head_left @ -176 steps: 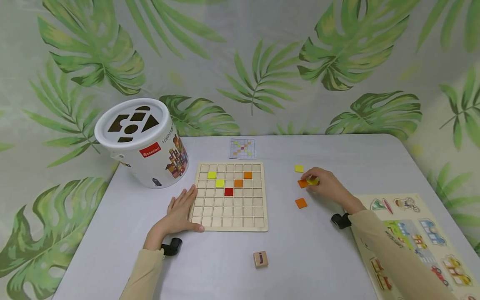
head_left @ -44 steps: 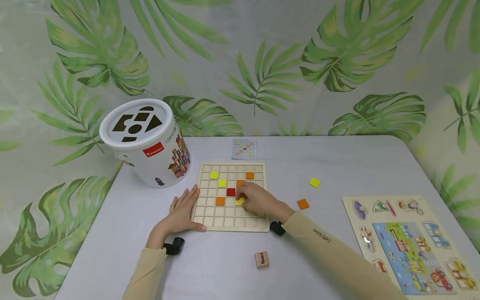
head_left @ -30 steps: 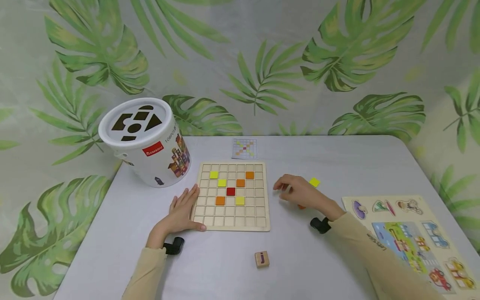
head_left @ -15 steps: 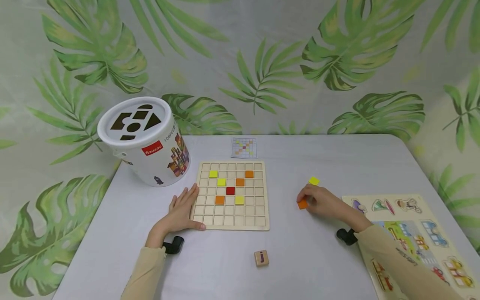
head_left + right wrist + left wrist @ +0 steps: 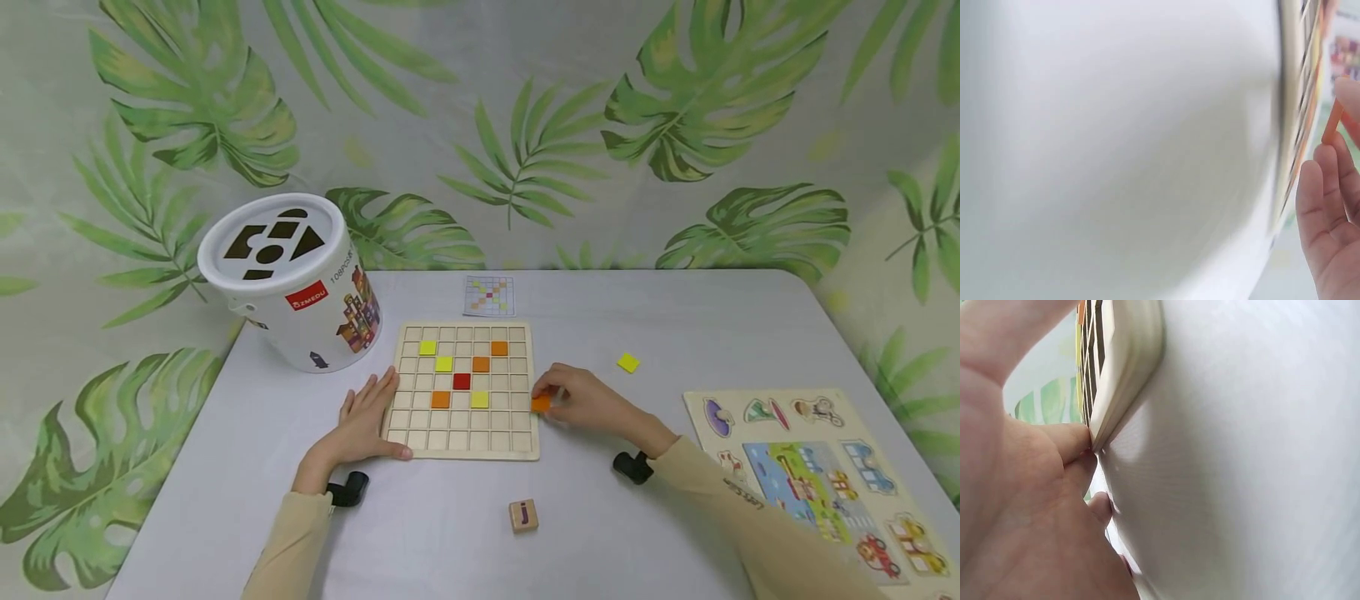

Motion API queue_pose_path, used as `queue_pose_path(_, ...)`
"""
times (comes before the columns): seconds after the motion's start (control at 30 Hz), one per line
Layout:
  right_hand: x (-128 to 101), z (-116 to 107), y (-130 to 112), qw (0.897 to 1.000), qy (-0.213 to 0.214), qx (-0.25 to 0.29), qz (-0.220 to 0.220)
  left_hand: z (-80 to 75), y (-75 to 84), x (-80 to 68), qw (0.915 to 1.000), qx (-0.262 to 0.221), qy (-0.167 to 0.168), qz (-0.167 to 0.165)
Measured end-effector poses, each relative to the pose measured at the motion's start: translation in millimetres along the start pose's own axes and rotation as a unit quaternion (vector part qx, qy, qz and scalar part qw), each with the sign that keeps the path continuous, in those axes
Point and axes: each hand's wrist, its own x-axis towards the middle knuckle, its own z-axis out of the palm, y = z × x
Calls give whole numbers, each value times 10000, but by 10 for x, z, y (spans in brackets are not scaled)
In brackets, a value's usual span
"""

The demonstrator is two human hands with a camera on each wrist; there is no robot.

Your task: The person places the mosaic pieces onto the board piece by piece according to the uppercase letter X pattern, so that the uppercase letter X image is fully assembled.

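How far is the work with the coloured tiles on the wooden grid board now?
Seven tiles sit in the wooden grid board: two yellow and two orange above the red square tile, one orange and one yellow below. The right hand pinches an orange square tile at the board's right edge. The left hand steadies it. One yellow square tile waits on the table.

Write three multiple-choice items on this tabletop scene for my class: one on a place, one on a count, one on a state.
1. Where is the loose yellow tile?
A. on the table, right of the board
B. inside the bucket
C. on the letter block

2. How many tiles lie in the board?
A. three
B. seven
C. ten

3. What is the right hand doing?
A. lying flat and empty
B. pinching an orange tile
C. lifting the bucket

Key: 1 A, it lies alone on the table; 2 B, three yellow, three orange, one red; 3 B, fingers close on the tile.
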Motion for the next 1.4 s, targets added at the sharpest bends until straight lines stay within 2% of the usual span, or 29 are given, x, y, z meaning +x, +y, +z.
queue_pose_path(0.33, 620, 467, -553, 9953, -536, -51, -798, 2, 0, 4, 10000, 13, -36, -41)
queue_pose_path(0.67, 1028, 798, -840, 9904, -901, -585, -869, -22, 24, -9, 9999, -13, -102, -29)
queue_pose_path(0.87, 1124, 881, -903, 9862, -970, -977, -923, -23, 23, -11, 9999, -54, -124, -64)
queue_pose_path(1.1, 1156, 915, -932, 9856, -971, -1114, -820, -16, -12, 2, 9999, -40, -132, -48)
queue_pose_path(1.27, 1125, 874, -897, 9886, -925, -823, -861, -12, -18, 2, 9999, -27, -91, -40)
queue_pose_path(1.4, 995, 696, -806, 9936, -679, -324, -839, -2, -14, -2, 9999, -37, -93, -48)
